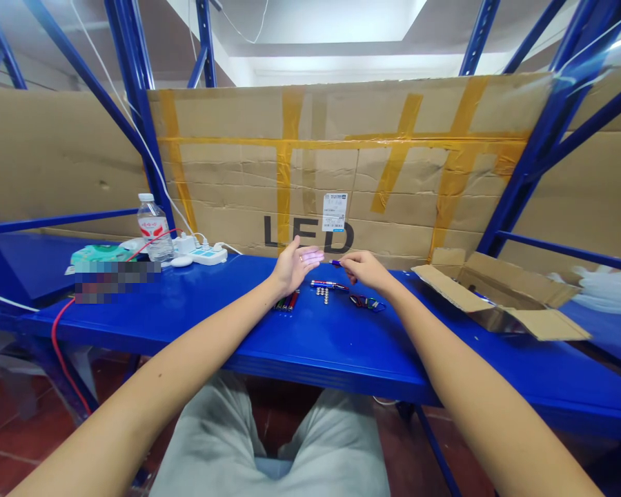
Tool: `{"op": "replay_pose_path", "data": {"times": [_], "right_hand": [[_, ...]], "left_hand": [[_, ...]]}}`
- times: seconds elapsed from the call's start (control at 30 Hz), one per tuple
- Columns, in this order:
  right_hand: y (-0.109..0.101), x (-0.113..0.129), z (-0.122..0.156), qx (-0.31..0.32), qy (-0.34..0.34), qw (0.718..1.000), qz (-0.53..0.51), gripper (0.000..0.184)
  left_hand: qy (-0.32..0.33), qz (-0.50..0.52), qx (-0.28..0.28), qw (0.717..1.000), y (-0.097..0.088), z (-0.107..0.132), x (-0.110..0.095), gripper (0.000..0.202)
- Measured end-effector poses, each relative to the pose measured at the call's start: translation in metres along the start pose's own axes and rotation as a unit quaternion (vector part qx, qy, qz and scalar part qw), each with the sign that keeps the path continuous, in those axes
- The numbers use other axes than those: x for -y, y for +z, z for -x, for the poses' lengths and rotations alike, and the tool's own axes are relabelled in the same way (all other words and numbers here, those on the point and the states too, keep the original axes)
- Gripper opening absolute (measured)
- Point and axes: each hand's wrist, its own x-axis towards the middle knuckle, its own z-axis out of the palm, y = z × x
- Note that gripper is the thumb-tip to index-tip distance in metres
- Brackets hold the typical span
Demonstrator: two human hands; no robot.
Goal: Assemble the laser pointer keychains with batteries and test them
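Observation:
My left hand (296,265) is held palm up above the blue shelf top (228,324), fingers spread, with what looks like a tiny object on the palm. My right hand (363,268) pinches a small blue pen-like piece (335,263) pointed toward the left palm. Below the hands lie a slim blue and silver pen light (328,284), a cluster of small silver button cells (321,293), several thin red and green sticks (287,301) and some dark clips (366,302).
An open cardboard box (501,293) lies on the right. At the left stand a water bottle (154,228), a white power strip (201,254) with cables and a tissue pack (101,254). A large taped cardboard sheet (341,166) marked LED backs the shelf.

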Motion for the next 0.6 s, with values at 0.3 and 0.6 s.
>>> {"op": "replay_pose_path", "data": {"times": [0.3,0.6], "right_hand": [[-0.0004,0.004,0.002,-0.017,0.031,0.999,0.006,0.025],[-0.0041,0.0009,0.0021,-0.069,0.035,0.997,0.022,0.024]], "left_hand": [[0.001,0.005,0.003,1.0,-0.0012,-0.0008,-0.0001,0.06],[0.005,0.005,0.002,1.0,-0.0017,-0.0008,-0.0004,0.058]]}}
